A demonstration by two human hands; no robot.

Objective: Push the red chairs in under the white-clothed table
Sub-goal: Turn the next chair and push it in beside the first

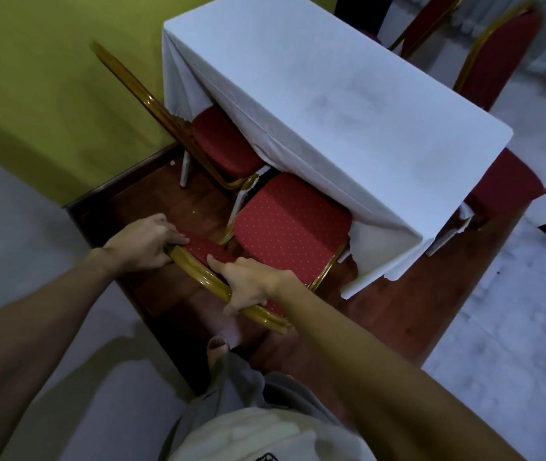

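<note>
A long table under a white cloth (314, 81) runs away from me. The nearest red chair (284, 224), gold-framed with a dotted seat, stands at the table's near left side with its seat partly under the cloth. My left hand (147, 244) grips the top of its backrest at the left end. My right hand (251, 284) holds the same gold backrest rail further right. A second red chair (221, 144) beyond it is tucked partly under the cloth, its back (132, 84) leaning toward the wall.
A yellow-green wall (49, 78) stands close on the left. Two more red chairs (497, 58) stand on the table's far right side, and a red seat (510, 181) shows at the near end. Dark wood floor (171, 194) lies under the chairs. My foot (218, 347) is just behind the chair.
</note>
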